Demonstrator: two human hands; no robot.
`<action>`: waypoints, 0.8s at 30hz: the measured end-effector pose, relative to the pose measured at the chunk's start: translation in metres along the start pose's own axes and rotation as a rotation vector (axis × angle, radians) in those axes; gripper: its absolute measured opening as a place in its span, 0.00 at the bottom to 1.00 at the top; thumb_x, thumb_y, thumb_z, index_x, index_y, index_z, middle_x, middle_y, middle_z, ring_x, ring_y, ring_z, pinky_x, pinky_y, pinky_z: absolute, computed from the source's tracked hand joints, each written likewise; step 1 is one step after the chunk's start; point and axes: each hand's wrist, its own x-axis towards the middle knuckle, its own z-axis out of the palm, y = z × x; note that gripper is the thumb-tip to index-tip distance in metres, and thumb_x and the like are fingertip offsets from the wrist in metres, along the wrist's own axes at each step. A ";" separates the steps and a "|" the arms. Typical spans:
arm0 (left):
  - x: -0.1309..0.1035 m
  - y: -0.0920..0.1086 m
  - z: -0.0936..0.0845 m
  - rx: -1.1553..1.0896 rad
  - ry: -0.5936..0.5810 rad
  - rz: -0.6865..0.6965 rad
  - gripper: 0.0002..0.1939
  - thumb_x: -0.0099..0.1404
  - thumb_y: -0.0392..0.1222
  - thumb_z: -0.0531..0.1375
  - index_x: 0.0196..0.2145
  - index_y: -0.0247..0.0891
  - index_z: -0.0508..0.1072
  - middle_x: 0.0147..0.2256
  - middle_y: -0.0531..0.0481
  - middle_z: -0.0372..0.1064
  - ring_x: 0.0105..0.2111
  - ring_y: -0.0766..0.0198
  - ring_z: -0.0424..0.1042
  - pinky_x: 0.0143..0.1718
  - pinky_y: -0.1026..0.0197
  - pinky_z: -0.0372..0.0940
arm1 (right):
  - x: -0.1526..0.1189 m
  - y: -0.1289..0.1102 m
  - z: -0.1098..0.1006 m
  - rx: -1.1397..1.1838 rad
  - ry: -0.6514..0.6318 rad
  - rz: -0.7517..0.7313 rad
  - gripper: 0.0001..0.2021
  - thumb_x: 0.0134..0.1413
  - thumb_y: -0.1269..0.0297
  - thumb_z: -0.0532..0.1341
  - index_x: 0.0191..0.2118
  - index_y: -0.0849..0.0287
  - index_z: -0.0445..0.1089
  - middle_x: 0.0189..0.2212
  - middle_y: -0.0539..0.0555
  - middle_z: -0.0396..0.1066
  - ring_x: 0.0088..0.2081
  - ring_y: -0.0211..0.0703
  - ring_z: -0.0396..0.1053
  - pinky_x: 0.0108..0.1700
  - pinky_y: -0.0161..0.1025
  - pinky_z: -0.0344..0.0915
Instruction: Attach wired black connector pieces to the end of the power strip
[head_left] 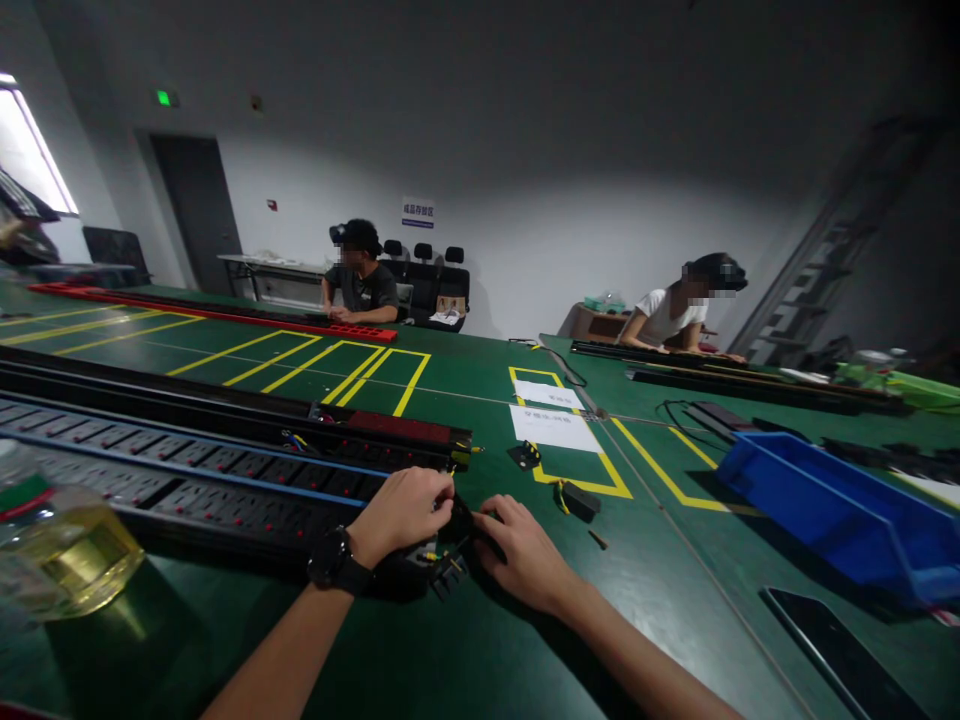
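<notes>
My left hand (405, 515), with a black watch on the wrist, is closed in a pinch at the near end of a long black power strip (247, 510). What its fingertips grip is hidden. My right hand (521, 550) has its fingers curled against a small black part (461, 520) between both hands. Just below, a dark toothed piece (448, 575) and yellow-green wire ends stick out at the strip's end. Behind my left hand lies another long black strip (405, 430) with a dark red section and loose wires at its end.
Small black parts (577, 500) and paper sheets (555, 428) lie ahead on the green table. A blue bin (840, 510) and a phone (840, 650) are at right. A bottle of yellow liquid (67, 550) stands at left. Two people (364, 280) sit across the table.
</notes>
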 end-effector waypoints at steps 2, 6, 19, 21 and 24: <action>0.000 0.000 -0.001 -0.013 -0.003 -0.003 0.05 0.63 0.37 0.58 0.33 0.40 0.75 0.31 0.50 0.76 0.32 0.60 0.73 0.32 0.63 0.58 | 0.000 -0.002 -0.003 -0.010 -0.012 -0.028 0.16 0.62 0.73 0.59 0.55 0.57 0.71 0.50 0.59 0.71 0.49 0.50 0.66 0.50 0.46 0.65; 0.002 -0.001 -0.001 -0.036 -0.013 -0.006 0.05 0.63 0.37 0.59 0.33 0.40 0.76 0.31 0.50 0.77 0.31 0.61 0.74 0.32 0.63 0.58 | 0.000 -0.002 -0.005 0.010 -0.016 -0.071 0.14 0.66 0.72 0.57 0.54 0.58 0.71 0.55 0.59 0.72 0.53 0.51 0.66 0.54 0.48 0.64; 0.002 -0.002 0.002 -0.026 0.007 0.028 0.06 0.64 0.36 0.58 0.30 0.38 0.74 0.31 0.49 0.76 0.31 0.62 0.72 0.33 0.63 0.57 | -0.001 0.001 -0.004 0.115 0.013 -0.053 0.15 0.62 0.71 0.60 0.53 0.56 0.73 0.47 0.55 0.78 0.50 0.49 0.69 0.53 0.47 0.63; 0.002 -0.003 0.003 -0.034 0.010 0.028 0.06 0.64 0.36 0.58 0.30 0.38 0.75 0.31 0.49 0.76 0.31 0.62 0.72 0.33 0.63 0.57 | -0.002 0.000 -0.006 0.127 -0.009 -0.072 0.17 0.62 0.70 0.60 0.56 0.57 0.72 0.50 0.56 0.77 0.52 0.49 0.68 0.55 0.48 0.62; 0.002 -0.004 0.004 -0.048 0.009 0.026 0.06 0.63 0.36 0.58 0.30 0.39 0.75 0.30 0.50 0.76 0.31 0.62 0.72 0.33 0.63 0.56 | -0.003 -0.001 -0.008 0.119 -0.052 -0.102 0.20 0.65 0.68 0.59 0.61 0.57 0.68 0.57 0.57 0.74 0.57 0.49 0.66 0.59 0.49 0.60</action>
